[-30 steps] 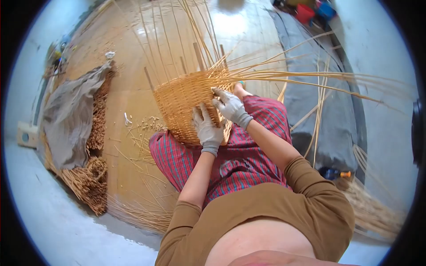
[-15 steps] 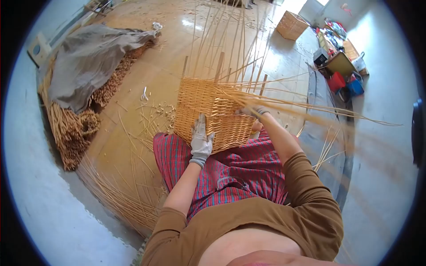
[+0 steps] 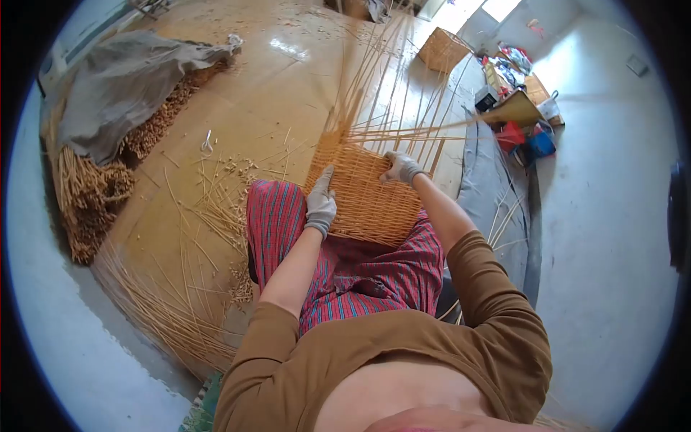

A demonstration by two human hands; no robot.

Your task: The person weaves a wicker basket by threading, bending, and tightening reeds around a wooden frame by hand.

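A partly woven wicker basket (image 3: 371, 198) leans on my lap, long loose stakes and weaving strands (image 3: 403, 135) rising from its rim and reaching to the right. My left hand (image 3: 320, 204), in a pale glove, grips the basket's left side, thumb lying along the weave. At the upper right rim, my gloved right hand (image 3: 401, 169) is closed on the basket edge; its fingertips are partly hidden. Strands near the left top corner are blurred.
Bundles of wicker rods (image 3: 93, 201) lie at left under a grey cloth (image 3: 119, 101). Cut rods (image 3: 169, 317) and scraps litter the floor. A finished-looking basket (image 3: 443, 50) stands farther back. A red bucket (image 3: 509, 135) and a blue bucket (image 3: 541, 142) sit by the right wall.
The basket has turned, and the bunch of strands that reached far right now points mostly upward. My right hand has shifted up to the rim. The view has shifted too.
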